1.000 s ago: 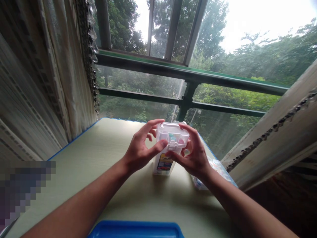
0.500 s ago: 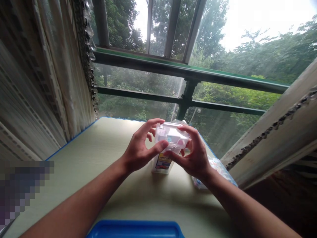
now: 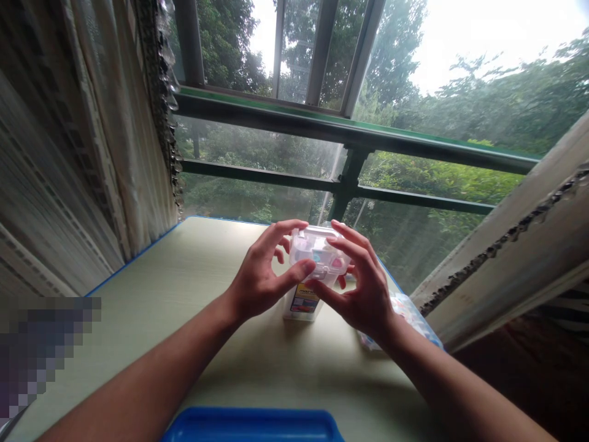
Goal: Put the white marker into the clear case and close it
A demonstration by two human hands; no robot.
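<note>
A tall translucent plastic box with a yellow and dark printed label stands upright on the table. Its clear lid is on top, and small pink and blue shapes show through it. My left hand grips the left side of the lid, thumb on the front edge and fingers at the back. From the right, my right hand curves around the lid, its thumb at the front and fingers along the top and side. Some fingertips of both hands are hidden behind the box.
A blue tray lies at the near edge of the pale table. Partly under my right forearm is a clear packet with coloured contents. Curtains hang at both sides, and a window with green bars is beyond.
My right hand has shifted slightly, its index finger now raised and spread towards the lid's back edge. My left hand and the box stay nearly where they were.
</note>
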